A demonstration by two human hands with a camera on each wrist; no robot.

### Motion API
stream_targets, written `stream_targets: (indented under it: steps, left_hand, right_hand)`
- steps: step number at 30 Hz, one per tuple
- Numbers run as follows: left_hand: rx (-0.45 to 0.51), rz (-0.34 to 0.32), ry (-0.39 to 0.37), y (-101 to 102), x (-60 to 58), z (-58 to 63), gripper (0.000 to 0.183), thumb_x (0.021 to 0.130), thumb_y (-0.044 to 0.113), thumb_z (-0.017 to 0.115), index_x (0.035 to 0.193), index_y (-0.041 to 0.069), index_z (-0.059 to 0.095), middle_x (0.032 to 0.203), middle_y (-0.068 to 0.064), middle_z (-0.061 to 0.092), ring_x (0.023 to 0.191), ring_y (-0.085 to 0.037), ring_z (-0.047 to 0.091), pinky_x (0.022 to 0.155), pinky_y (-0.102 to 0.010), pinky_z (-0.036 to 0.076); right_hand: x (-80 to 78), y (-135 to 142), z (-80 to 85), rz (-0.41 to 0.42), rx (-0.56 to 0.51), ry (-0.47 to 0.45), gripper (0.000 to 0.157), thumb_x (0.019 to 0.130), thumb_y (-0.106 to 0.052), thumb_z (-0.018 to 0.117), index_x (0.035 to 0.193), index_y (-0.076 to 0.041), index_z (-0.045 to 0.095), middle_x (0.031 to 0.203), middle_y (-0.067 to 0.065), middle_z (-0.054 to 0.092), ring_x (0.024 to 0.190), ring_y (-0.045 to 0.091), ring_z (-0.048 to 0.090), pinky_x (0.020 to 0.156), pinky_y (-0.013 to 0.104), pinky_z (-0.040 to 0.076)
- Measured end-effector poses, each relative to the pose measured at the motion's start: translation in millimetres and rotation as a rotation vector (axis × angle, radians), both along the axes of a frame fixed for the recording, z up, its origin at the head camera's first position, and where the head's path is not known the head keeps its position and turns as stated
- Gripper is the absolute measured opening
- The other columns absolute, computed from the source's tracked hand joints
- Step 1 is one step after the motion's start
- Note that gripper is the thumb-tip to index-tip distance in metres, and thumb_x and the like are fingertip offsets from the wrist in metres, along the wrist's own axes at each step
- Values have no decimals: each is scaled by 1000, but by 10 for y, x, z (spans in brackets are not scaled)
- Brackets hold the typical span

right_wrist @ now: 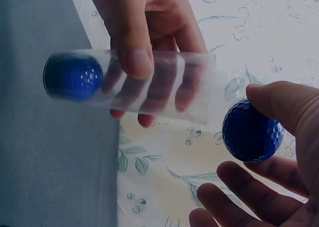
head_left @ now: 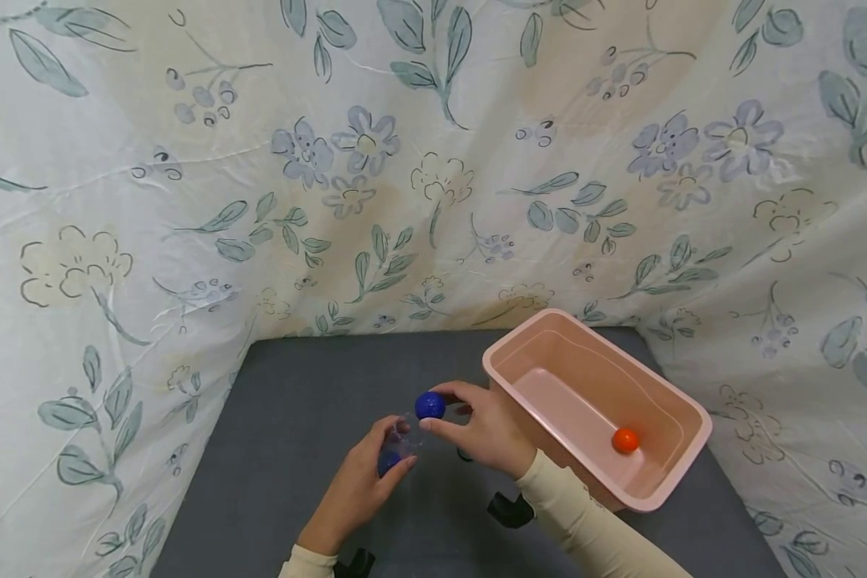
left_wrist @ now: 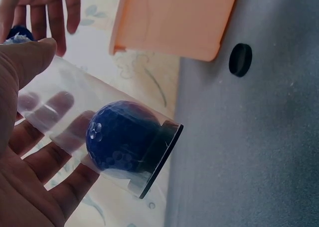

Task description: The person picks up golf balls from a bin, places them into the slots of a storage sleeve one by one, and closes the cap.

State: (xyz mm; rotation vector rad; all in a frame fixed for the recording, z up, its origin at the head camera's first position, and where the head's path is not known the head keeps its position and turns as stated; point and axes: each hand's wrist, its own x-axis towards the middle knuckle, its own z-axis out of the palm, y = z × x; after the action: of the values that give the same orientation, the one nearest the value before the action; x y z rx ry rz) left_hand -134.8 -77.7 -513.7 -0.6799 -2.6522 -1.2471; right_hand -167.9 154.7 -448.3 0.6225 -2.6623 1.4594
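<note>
My left hand grips a clear plastic tube, its thumb on one side and its fingers round the other. Inside the tube, at the end with a black cap, sits a blue golf ball. The tube lies tilted, its other end facing my right hand. Between thumb and fingers my right hand pinches a second blue golf ball, just outside the tube's open end and apart from it in the right wrist view.
A pink plastic bin stands at the right of the dark grey table, with an orange ball inside. A round black cap lies on the table near the bin. Floral cloth hangs behind and at the sides.
</note>
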Motion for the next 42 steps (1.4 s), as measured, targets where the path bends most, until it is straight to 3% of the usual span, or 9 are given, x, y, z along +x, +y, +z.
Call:
stream_targets:
  steps: [5,10,13,18,23,36,42]
  left_hand:
    - [15,-9,1,-3,-7,-7,53,97,22,75,143,13,49,132,-6,66,115,-10,67,97,-40,59]
    - [14,4,-10,3,-9,-19,53,97,25,76,142,19,48,132,0,65,114,-7,66,98,-38,59]
    - [14,9,-14,6,-6,-22,53,97,24,76,142,18,49,131,4,65,112,-5,65,97,-37,60]
    - [23,4,-21,11,-4,-23,53,97,23,76,142,21,48,128,11,63,109,-5,66,94,-38,60]
    - [38,-11,-36,13,-3,-30,54,97,22,75,143,23,47,126,9,63,109,-11,68,93,-43,60]
    - [34,-4,2,5,-7,-45,56,98,25,75,145,25,46,130,8,64,113,-5,66,96,-40,60]
    - [37,-10,21,2,-5,-43,54,99,28,74,145,20,47,133,4,64,116,-9,67,94,-40,60]
  right_hand:
    - [16,-44,-30,14,-43,-23,43,90,-40,82,125,-19,70,117,-4,74,103,13,71,91,38,61]
    - [25,-56,-73,19,-67,-21,42,90,-40,82,125,-19,71,118,-3,74,104,14,71,91,38,61]
    - [35,-62,-88,21,-79,-19,42,90,-39,82,125,-19,71,119,-3,74,104,15,72,91,40,61]
    - [53,-84,-139,32,-101,-22,41,90,-39,82,125,-21,71,120,-4,75,105,14,71,90,35,61]
    - [75,-113,-174,46,-129,-48,40,90,-38,82,125,-22,71,120,-4,74,106,16,71,91,33,59]
    - [102,-176,-214,96,-136,-101,38,90,-38,82,124,-23,71,119,-9,74,106,10,70,91,30,59]
    - [93,-168,-217,104,-115,-81,40,92,-39,80,127,-20,70,122,-3,74,110,17,70,91,33,60]
